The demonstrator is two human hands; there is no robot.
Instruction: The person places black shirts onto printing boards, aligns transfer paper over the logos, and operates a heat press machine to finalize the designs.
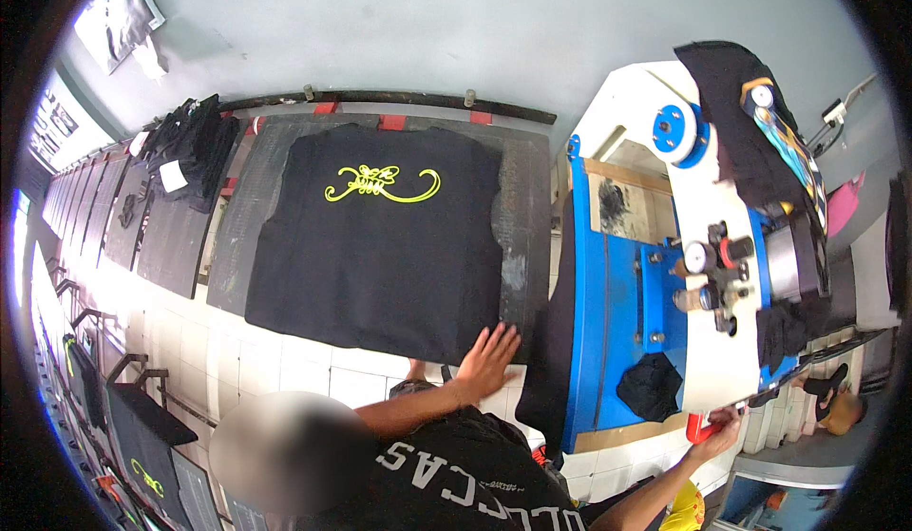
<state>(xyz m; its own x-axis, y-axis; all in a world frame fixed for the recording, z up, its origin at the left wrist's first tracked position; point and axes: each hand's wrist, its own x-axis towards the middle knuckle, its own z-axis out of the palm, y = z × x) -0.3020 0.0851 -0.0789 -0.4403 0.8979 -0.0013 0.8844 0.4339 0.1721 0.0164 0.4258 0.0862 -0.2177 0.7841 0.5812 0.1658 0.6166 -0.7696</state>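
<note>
A black shirt [380,256] lies flat on a dark board, with a yellow-green scroll-like print [380,184] near its far edge. My left hand [489,360] is open, fingers spread, at the shirt's near right corner. My right hand [719,430] is closed around a red handle [701,427] at the near end of a blue and white press machine [622,293]. A blurred patch covers part of my left arm.
A crumpled black cloth [651,387] lies on the machine, and black garments [750,123] hang over its far end. Folded dark clothes [190,151] are stacked on boards at the left. Shirts on racks [147,417] stand at lower left. Another person [836,407] is at far right.
</note>
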